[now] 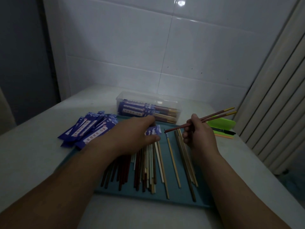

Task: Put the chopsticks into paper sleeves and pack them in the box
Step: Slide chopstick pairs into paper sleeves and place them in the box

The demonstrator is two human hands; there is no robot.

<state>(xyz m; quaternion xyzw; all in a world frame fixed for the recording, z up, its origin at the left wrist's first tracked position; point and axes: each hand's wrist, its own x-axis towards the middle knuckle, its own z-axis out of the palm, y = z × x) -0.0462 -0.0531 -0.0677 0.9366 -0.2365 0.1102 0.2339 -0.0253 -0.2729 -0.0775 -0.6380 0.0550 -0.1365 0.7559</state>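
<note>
My right hand (196, 133) grips a pair of reddish-brown chopsticks with yellow ends (214, 116), tips pointing left and down toward a purple paper sleeve (152, 130). My left hand (137, 134) holds that sleeve over the teal tray (148, 196), its open end facing the chopstick tips. Several loose chopsticks (148, 171) in brown, red and white lie on the tray. A heap of purple sleeves (87, 128) lies at the left. The clear plastic box (148, 107) stands behind the tray with sleeved chopsticks inside.
A green object (221, 123), a black pen (224, 130) and an orange strip lie at the right of the white table. A tiled wall is behind, a ribbed radiator (272, 96) stands on the right.
</note>
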